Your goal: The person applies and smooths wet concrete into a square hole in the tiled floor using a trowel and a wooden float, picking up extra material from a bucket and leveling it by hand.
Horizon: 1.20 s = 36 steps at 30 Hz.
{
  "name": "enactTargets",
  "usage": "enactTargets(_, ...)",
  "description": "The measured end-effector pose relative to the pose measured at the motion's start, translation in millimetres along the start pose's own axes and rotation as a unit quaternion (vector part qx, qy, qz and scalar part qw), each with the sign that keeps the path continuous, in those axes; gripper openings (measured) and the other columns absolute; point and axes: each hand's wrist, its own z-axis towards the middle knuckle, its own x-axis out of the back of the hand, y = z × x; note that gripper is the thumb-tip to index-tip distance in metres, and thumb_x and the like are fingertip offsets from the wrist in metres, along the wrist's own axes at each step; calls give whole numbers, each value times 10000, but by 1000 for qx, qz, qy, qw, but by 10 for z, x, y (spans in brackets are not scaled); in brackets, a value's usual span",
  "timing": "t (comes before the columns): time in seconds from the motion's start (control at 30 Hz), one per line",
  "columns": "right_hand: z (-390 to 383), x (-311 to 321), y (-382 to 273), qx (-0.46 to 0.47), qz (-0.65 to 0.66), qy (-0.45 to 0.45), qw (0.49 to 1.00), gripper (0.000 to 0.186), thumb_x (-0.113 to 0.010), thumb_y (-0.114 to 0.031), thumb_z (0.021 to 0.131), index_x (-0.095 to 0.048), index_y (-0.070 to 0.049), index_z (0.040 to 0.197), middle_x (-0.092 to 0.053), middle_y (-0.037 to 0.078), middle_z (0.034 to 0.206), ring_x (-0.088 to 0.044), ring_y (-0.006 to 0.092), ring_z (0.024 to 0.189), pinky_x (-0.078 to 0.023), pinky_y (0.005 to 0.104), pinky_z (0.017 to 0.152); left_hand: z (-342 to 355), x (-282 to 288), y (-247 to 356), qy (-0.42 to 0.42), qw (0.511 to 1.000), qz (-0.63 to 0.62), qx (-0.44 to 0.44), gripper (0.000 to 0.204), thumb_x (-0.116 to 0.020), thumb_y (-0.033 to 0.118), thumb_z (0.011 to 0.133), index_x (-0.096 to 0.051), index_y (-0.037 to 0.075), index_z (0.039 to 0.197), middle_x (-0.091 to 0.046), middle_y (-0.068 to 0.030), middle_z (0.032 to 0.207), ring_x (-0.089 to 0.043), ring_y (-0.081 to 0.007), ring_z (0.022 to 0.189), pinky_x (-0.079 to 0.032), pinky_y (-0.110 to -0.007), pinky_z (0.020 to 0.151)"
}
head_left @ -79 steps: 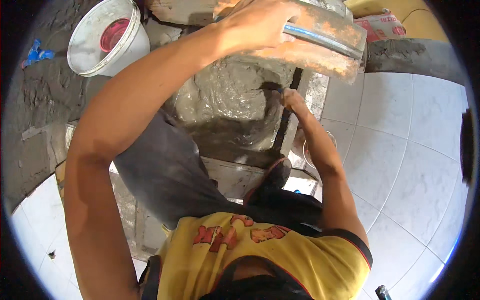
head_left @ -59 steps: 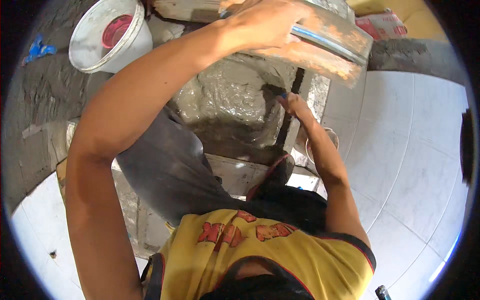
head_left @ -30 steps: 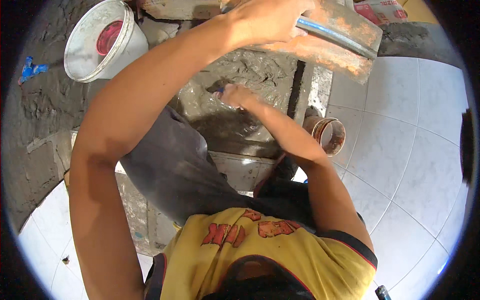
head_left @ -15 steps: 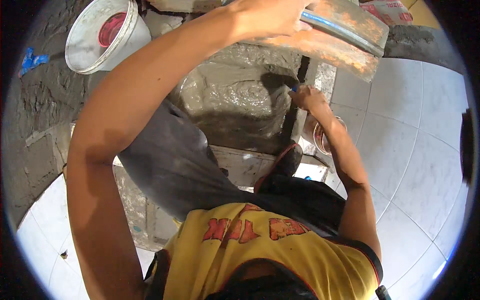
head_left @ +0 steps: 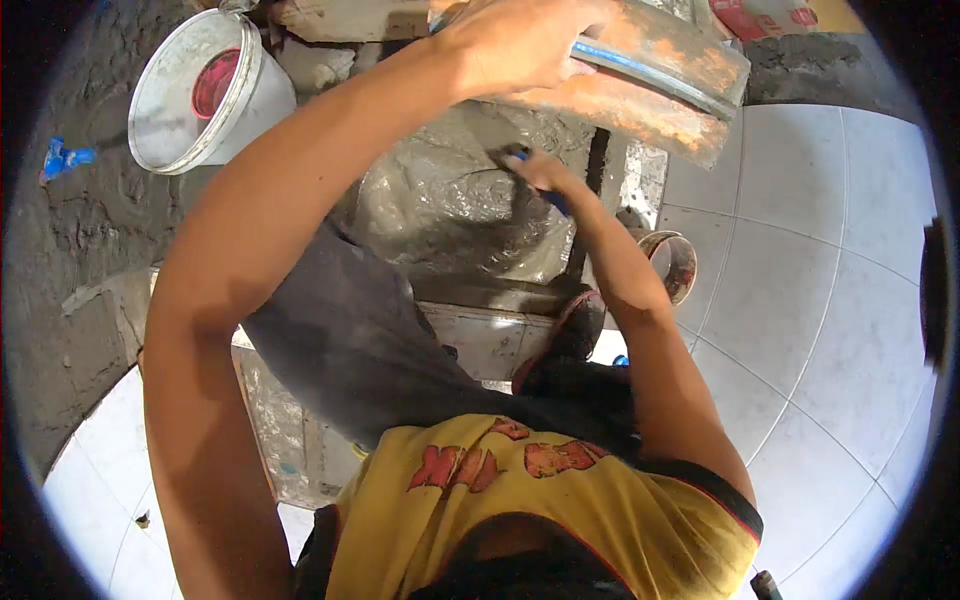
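My left hand [head_left: 520,45] reaches across the top of the view, its fingers closed on a long flat board [head_left: 640,120] with orange and grey patches. A metal rail with a blue strip [head_left: 640,72] runs along this board. Lower down, my right hand [head_left: 543,174] grips a trowel by its blue handle [head_left: 556,201], over the wet cement [head_left: 430,195]. The trowel's blade is dark and mostly hidden by the hand and shadow. The cement is grey and shiny, spread in a framed bed between my legs and the board.
A white bucket [head_left: 265,110] with a red container [head_left: 213,84] inside lies tipped at the upper left, near a blue fitting [head_left: 65,158]. A small bucket [head_left: 672,262] stands right of my right forearm. Pale floor tiles [head_left: 780,290] cover the right side. My shoe [head_left: 578,325] is below the cement.
My right hand has moved left with the trowel, from the bed's right edge to over the cement. The board in my left hand has shifted slightly left in view.
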Motion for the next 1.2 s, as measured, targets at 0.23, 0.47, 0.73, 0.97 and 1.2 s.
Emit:
enactTargets(0.23, -1017, 448, 602, -68, -217, 75, 971, 379, -530, -355, 937, -650, -69, 1155, -665, 215, 1114, -647, 389, 1050, -545, 439, 825, -88, -18, -20, 48, 998, -3, -32, 290, -653, 131, 889, -639, 69, 1172, -704, -131, 1046, -678, -175, 768, -569, -287, 626)
enactTargets(0.47, -783, -506, -335, 187, -278, 116, 935, 225, -540, -193, 867, -680, -19, 892, -706, 204, 890, -710, 349, 860, -565, 442, 779, -20, 149, 186, -111, 984, 5, 143, 226, -642, 98, 884, -644, 52, 1105, -698, -124, 988, -661, -164, 744, -537, -286, 599)
enactTargets(0.73, -196, -668, 723, 251, -258, 251, 899, 481, -500, -475, 953, -581, -11, 854, -603, 188, 683, -642, 348, 589, -543, 482, 560, -73, 13, 48, -16, 999, 29, 42, 373, -755, 285, 806, -655, 92, 1110, -698, -133, 1065, -670, -247, 967, -536, -391, 863)
enactTargets(0.97, -517, 481, 1510, 16, -151, 157, 976, 548, -632, -574, 870, -638, -67, 1076, -681, 244, 987, -674, 399, 904, -528, 486, 782, -109, 176, 175, -28, 998, 6, 51, 472, -752, 372, 816, -641, 106, 1190, -690, -122, 1162, -665, -264, 1041, -535, -407, 901)
enactTargets(1.2, -54, 386, 1258, 106, -47, 226, 967, 396, -663, -429, 873, -660, -33, 872, -674, 206, 793, -661, 376, 717, -514, 455, 644, -75, 176, 20, -57, 995, -18, 82, 428, -736, 349, 834, -637, 83, 1154, -690, -136, 1151, -682, -266, 980, -558, -399, 835)
